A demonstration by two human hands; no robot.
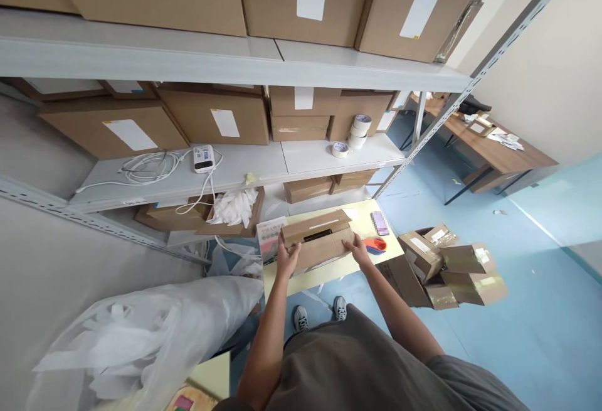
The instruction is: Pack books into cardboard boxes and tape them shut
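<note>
Cardboard box point(325, 250) lies between the left hand point(287, 258) and the right hand point(357, 250), each gripping one end.

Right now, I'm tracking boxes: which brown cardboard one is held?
The long brown cardboard box between the left hand and right hand; neither touches another box.

Carton point(327, 253): centre, over table point(301, 281)
Tape rolls point(357, 141): upper centre, on shelf point(308, 157)
Bag point(226, 304): lower left
Box heap point(423, 257): right of table

The print on the pink-and-white sheet point(271, 230) is too small to read.
</note>
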